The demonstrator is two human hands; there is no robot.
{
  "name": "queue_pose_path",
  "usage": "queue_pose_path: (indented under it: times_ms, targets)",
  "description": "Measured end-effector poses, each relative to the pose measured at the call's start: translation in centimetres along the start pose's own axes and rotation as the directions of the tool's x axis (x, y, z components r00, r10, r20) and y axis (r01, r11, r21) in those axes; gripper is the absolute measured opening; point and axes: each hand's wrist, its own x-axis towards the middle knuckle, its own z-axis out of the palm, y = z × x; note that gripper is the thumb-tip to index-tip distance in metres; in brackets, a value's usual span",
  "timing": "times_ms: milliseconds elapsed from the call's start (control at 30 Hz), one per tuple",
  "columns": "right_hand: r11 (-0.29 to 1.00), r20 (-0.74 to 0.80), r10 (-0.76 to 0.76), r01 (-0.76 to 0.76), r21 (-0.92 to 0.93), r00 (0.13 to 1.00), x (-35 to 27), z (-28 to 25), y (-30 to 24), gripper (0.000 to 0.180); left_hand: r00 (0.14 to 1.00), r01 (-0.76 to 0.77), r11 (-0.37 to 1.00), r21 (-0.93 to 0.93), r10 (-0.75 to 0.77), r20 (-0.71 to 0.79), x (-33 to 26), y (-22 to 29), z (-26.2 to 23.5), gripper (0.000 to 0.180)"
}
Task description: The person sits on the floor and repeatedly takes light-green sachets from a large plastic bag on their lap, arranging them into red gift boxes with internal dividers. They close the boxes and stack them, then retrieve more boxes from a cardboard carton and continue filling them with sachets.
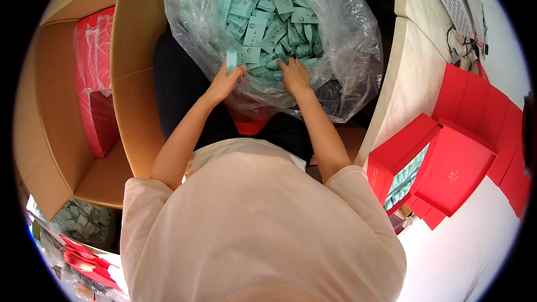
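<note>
A large clear plastic bag (352, 28) stands in front of me, filled with small pale-green sachets (274, 33). At the bag's near left rim, my left hand (225, 83) is closed on a small stack of green sachets (235, 59), held upright between thumb and fingers. My right hand (296, 77) reaches over the near rim, fingers apart and bent, with the fingertips touching sachets in the pile. Nothing is clearly gripped in it, though the fingertips are partly lost among the sachets.
An open cardboard box (134, 78) to my left holds red boxes in clear wrap (95, 61). On the pale counter (403, 72) to the right lie red flat pieces (475, 103) and an open red gift box (403, 145) containing green sachets. A white perforated appliance (454, 3) stands farther back.
</note>
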Motion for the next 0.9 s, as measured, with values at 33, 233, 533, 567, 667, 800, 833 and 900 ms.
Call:
queue_pose_path:
  times_ms: [33, 233, 533, 567, 667, 800, 833, 900]
  targets:
    - [0.999, -0.015, -0.035, 0.035, 0.003, 0.999, -0.1, 0.2, 0.2, 0.046, 0.998, -0.041, 0.998, 0.041, 0.043, -0.038, 0.2, -0.6, -0.2, 0.061]
    - [0.955, -0.281, -0.01, 0.093, 0.283, 0.96, -1.5, -4.9, -1.1, 0.031, 0.987, -0.077, 0.993, -0.089, 0.064, -0.145, 0.4, -0.2, -0.6, 0.042]
    - [0.557, -0.494, 0.358, 0.243, 0.794, 0.792, -4.0, -8.3, -5.6, 0.034, 0.987, -0.085, 0.922, -0.378, 0.025, -0.16, 0.3, 1.3, -0.6, 0.048]
    - [0.298, -0.333, 0.393, 0.224, 0.928, 0.857, -4.2, -8.5, -5.8, 0.044, 0.988, -0.067, 0.917, -0.393, 0.005, -0.155, 0.2, 1.4, -0.5, 0.049]
    - [-0.398, 0.125, 0.489, 0.094, 0.912, 0.863, -3.7, -9.2, -7.8, 0.047, 0.993, -0.033, 0.895, -0.445, -0.022, -0.118, 0.1, 1.6, -0.3, 0.055]
    - [-0.863, 0.355, 0.101, -0.096, 0.496, 0.929, -3.0, -6.2, -8.4, 0.051, 0.998, -0.06, 0.906, -0.42, 0.055, -0.022, 0.3, 0.5, -0.7, 0.069]
    - [-0.849, 0.383, 0.097, -0.125, 0.514, 0.919, -3.0, -5.7, -9.1, 0.042, 0.997, -0.074, 0.92, -0.385, 0.079, -0.001, 0.3, 0.0, -0.9, 0.073]
    - [-0.838, 0.438, 0.061, -0.192, 0.511, 0.897, -3.2, -5.2, -10.3, 0.031, 0.991, -0.126, 0.906, -0.404, 0.129, -0.019, 0.1, -0.1, -0.7, 0.079]
